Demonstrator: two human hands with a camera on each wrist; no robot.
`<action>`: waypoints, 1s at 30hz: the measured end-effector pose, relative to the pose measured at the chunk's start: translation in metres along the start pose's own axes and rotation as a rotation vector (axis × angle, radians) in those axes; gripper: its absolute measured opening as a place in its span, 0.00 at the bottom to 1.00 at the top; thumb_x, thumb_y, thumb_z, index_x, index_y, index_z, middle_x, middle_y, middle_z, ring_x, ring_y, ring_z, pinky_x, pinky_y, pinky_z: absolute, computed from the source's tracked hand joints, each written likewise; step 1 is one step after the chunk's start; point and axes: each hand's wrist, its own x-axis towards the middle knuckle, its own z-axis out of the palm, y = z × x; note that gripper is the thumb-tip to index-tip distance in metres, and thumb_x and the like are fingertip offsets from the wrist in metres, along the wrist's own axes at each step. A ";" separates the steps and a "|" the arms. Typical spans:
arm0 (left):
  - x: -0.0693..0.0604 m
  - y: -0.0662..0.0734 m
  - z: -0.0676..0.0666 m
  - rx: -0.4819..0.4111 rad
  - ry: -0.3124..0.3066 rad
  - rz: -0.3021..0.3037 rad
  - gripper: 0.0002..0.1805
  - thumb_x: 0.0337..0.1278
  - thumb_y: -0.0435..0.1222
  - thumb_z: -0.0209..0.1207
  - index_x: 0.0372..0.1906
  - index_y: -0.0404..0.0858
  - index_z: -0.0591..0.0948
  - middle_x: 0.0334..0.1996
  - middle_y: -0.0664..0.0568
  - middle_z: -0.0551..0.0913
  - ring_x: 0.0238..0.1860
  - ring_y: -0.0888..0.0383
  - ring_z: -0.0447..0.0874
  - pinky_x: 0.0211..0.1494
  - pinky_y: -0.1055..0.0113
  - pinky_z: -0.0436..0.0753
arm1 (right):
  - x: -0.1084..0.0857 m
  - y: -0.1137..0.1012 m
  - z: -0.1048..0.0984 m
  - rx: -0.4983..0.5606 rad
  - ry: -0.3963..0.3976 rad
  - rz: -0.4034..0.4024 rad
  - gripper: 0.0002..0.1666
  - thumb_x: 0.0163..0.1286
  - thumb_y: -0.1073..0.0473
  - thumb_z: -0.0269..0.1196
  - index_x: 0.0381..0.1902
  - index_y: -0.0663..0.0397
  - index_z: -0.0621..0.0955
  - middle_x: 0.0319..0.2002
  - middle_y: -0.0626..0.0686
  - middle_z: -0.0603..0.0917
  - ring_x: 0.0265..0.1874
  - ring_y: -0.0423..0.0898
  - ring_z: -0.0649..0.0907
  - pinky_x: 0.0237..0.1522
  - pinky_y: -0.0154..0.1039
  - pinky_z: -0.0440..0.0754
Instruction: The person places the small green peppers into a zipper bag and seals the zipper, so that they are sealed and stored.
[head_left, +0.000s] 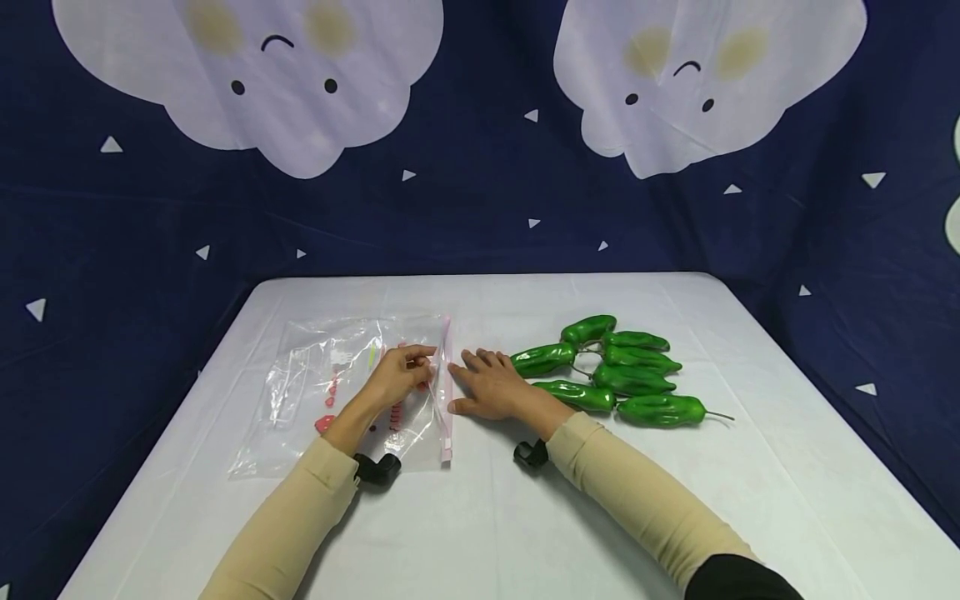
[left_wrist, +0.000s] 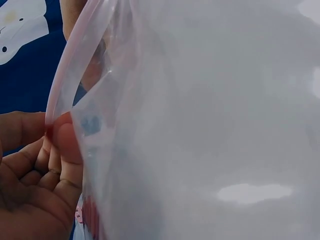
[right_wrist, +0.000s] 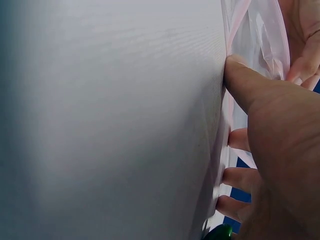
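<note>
A clear zip bag (head_left: 288, 417) with a pink zip edge (head_left: 447, 429) and red print lies flat on the left of the table. My left hand (head_left: 393, 377) is over the bag and pinches its upper layer by the zip edge; in the left wrist view finger and thumb hold the pink strip (left_wrist: 56, 82), with a gap at the bag's mouth. My right hand (head_left: 491, 387) rests palm down at the mouth, fingers spread. In the right wrist view the thumb of that hand (right_wrist: 285, 125) presses the lower pink edge against the table.
Several green peppers (head_left: 633, 381) lie grouped right of my right hand, the nearest ones close to its fingers and wrist. A white cloth covers the table (head_left: 480, 525). Behind it hangs a dark blue curtain (head_left: 465, 225) with cloud prints.
</note>
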 end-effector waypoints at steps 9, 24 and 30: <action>-0.001 0.001 0.000 -0.001 0.025 0.027 0.23 0.55 0.26 0.55 0.58 0.26 0.73 0.32 0.45 0.78 0.24 0.60 0.76 0.27 0.72 0.78 | 0.001 0.001 0.002 0.002 -0.002 0.001 0.44 0.65 0.27 0.47 0.73 0.38 0.56 0.75 0.55 0.52 0.74 0.57 0.53 0.73 0.59 0.53; -0.004 0.003 -0.001 -0.072 0.064 0.022 0.20 0.59 0.30 0.58 0.56 0.27 0.76 0.31 0.44 0.82 0.24 0.61 0.77 0.31 0.71 0.79 | 0.002 0.001 0.002 -0.004 -0.018 0.006 0.44 0.66 0.28 0.47 0.74 0.38 0.55 0.75 0.54 0.51 0.74 0.57 0.52 0.74 0.59 0.52; -0.004 0.003 -0.004 -0.102 0.032 0.051 0.21 0.59 0.29 0.58 0.57 0.24 0.74 0.32 0.44 0.81 0.25 0.63 0.77 0.30 0.72 0.79 | 0.002 0.001 0.001 -0.004 -0.012 0.004 0.44 0.66 0.27 0.46 0.74 0.39 0.55 0.75 0.55 0.52 0.74 0.57 0.53 0.74 0.59 0.53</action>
